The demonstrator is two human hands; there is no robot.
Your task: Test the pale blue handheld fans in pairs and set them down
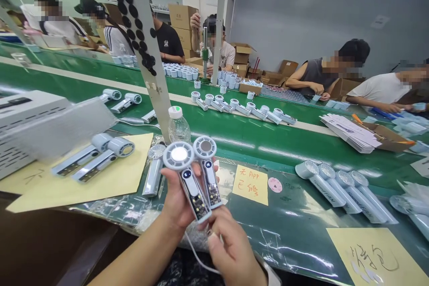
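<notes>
Glossy green desk [284,241] stretches toward twelve o'clock. Left hand [178,199] half-closes around two handheld fans [193,191], long axes aimed between eleven and twelve; right hand [231,243], curled, sits by their five-o'clock ends, its grip unclear.

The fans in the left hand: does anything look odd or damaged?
Both fans show circuit boards near their lower ends, which looks odd with electronics on view. I cannot tell whether clear covers lie over them. No cracks show.
</notes>
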